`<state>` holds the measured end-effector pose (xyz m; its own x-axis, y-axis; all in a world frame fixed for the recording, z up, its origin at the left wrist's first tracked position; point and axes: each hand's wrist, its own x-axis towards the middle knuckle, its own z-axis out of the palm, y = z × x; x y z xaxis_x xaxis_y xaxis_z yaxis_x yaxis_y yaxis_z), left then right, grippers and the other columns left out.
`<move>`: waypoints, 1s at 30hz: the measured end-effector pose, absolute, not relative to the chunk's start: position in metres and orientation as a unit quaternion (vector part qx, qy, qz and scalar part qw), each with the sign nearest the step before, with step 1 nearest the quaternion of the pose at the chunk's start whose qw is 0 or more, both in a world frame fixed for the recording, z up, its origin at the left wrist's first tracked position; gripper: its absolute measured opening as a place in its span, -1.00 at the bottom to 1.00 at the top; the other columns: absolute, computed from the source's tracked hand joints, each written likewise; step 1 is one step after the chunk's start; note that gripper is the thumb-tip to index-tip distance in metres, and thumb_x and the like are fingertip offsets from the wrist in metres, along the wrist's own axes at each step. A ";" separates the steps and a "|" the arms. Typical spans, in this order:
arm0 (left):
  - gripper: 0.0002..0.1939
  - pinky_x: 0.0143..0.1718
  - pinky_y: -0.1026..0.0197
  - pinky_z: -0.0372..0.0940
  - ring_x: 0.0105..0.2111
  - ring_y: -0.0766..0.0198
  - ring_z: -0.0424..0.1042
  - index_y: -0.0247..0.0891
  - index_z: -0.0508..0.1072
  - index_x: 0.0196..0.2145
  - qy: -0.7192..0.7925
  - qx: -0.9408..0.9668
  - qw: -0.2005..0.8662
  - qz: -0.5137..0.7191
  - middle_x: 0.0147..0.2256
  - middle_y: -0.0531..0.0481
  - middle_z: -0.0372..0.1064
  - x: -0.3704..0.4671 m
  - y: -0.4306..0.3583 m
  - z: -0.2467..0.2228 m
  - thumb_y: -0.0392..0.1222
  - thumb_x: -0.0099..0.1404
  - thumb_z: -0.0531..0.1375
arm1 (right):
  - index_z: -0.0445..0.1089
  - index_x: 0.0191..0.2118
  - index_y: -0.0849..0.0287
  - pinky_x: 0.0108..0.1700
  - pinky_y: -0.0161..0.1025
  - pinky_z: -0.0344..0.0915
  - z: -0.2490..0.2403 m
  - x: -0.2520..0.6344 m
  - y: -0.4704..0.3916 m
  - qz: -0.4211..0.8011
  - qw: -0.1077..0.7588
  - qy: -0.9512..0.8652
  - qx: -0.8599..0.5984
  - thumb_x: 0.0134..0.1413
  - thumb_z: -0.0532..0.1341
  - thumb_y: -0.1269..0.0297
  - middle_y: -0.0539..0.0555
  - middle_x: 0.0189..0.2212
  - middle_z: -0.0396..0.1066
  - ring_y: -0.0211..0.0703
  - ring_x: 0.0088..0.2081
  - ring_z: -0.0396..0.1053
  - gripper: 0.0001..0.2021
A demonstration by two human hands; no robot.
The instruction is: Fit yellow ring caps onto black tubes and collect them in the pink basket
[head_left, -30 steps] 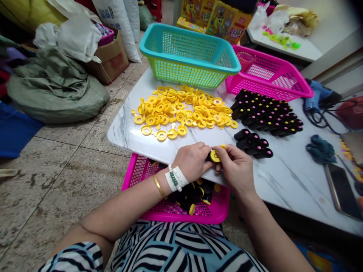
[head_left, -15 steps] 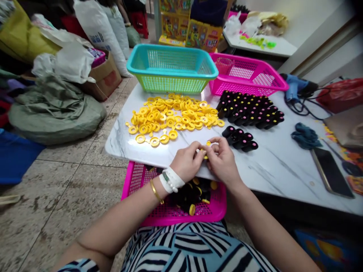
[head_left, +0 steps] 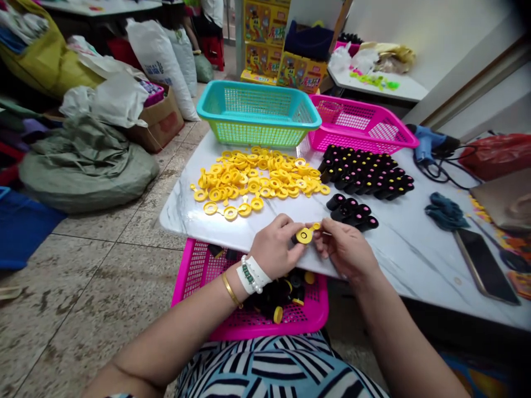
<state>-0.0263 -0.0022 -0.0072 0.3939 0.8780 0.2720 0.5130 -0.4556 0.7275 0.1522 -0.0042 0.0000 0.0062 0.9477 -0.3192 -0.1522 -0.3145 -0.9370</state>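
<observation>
My left hand (head_left: 274,247) grips a small black piece with a yellow ring cap (head_left: 305,236) facing up. A little round tab sticks out from the cap's right side. At that tab, the thumb and fingertips of my right hand (head_left: 352,250) are pinched together. Farther back on the table lies a heap of yellow ring caps (head_left: 265,171) with tabs. To its right stand rows of black cylinders (head_left: 369,171) with pink or yellow dots on top, and a smaller group of black cylinders (head_left: 352,213) sits nearer my right hand.
A pink basket (head_left: 193,287) with capped black pieces is below the table edge, at my lap. Behind the heap stand a teal and green basket (head_left: 257,124) and another pink basket (head_left: 365,141). A blue heat-gun-like tool (head_left: 427,143), dark cloth (head_left: 446,210) and phone (head_left: 487,265) lie rightward.
My hands have turned and moved slightly apart, so the yellow cap now shows face up between them. The whole view has tilted up slightly.
</observation>
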 end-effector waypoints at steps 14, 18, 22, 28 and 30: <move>-0.76 -0.15 0.19 0.35 -0.19 0.22 0.37 -0.28 0.38 -0.11 0.432 0.820 0.274 0.256 -0.15 -0.08 0.30 -0.019 0.000 -0.005 -0.08 0.38 0.10 | 0.26 -0.26 0.12 -0.63 -0.40 0.27 0.015 0.150 0.011 0.613 0.294 -0.498 -0.538 -0.07 0.38 0.09 -0.17 -0.60 0.28 -0.34 -0.63 0.26 -0.65; -0.68 -0.27 0.17 0.35 -0.23 0.16 0.38 -0.30 0.34 -0.08 0.474 0.823 0.227 0.217 -0.21 -0.09 0.31 -0.016 -0.007 -0.013 0.00 0.42 0.01 | 0.25 -0.25 0.11 -0.60 -0.37 0.32 0.009 0.150 0.004 0.616 0.312 -0.492 -0.531 0.00 0.33 0.03 -0.16 -0.58 0.29 -0.33 -0.63 0.30 -0.66; -0.67 -0.31 0.18 0.33 -0.27 0.16 0.40 -0.28 0.38 -0.17 0.481 0.825 0.214 0.206 -0.25 -0.05 0.32 -0.016 -0.009 -0.015 0.07 0.35 0.12 | 0.32 -0.17 0.15 -0.56 -0.38 0.32 0.005 0.159 -0.002 0.615 0.320 -0.516 -0.504 0.16 0.23 0.03 -0.14 -0.59 0.28 -0.35 -0.63 0.29 -0.71; -0.68 -0.31 0.20 0.31 -0.28 0.18 0.41 -0.28 0.41 -0.19 0.482 0.829 0.198 0.203 -0.25 -0.03 0.35 -0.017 -0.008 -0.017 0.06 0.31 0.17 | 0.41 -0.14 0.15 -0.57 -0.39 0.32 0.013 0.159 -0.002 0.620 0.294 -0.533 -0.496 0.04 0.35 0.15 -0.11 -0.54 0.29 -0.37 -0.60 0.25 -0.70; -0.69 -0.32 0.20 0.31 -0.28 0.19 0.41 -0.27 0.42 -0.20 0.477 0.830 0.200 0.210 -0.26 -0.03 0.35 -0.017 -0.007 -0.018 0.05 0.32 0.17 | 0.41 -0.13 0.15 -0.56 -0.37 0.35 0.014 0.162 0.001 0.648 0.281 -0.515 -0.485 0.02 0.37 0.17 -0.12 -0.55 0.28 -0.36 -0.60 0.24 -0.70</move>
